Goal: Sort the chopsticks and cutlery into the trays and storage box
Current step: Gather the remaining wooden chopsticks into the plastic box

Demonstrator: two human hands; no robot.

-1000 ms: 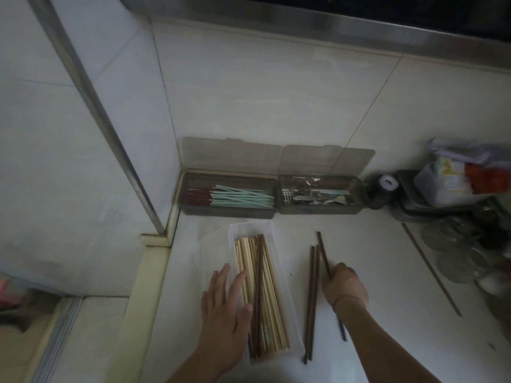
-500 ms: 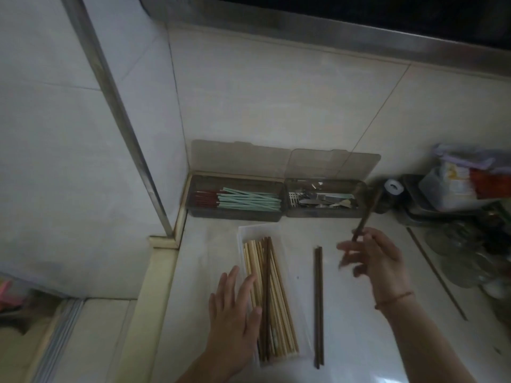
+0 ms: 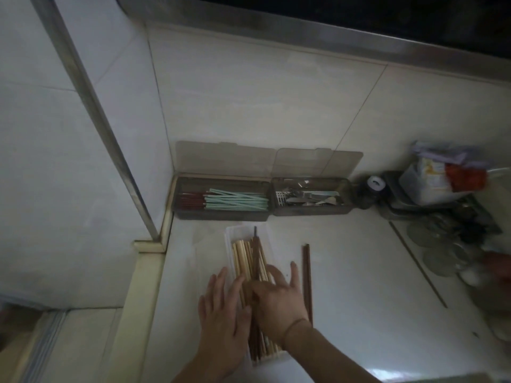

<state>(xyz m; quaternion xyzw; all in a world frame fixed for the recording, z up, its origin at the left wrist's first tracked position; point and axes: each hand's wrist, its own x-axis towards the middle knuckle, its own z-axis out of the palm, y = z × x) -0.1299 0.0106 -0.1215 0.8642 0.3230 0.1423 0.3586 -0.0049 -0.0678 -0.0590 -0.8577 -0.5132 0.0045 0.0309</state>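
Head view: both hands over clear tray (image 3: 228, 239) of chopsticks (image 3: 243, 258); left hand (image 3: 221, 308) flat, released; right hand (image 3: 276, 297) spread, grasp hard to tell.

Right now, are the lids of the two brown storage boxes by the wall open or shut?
Open. Both lids stand up against the wall tiles, leaving the green chopsticks and metal cutlery exposed.

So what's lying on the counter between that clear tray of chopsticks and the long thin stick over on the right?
In the head view, a pair of dark brown chopsticks beside the clear tray; then bare counter up to the thin stick.
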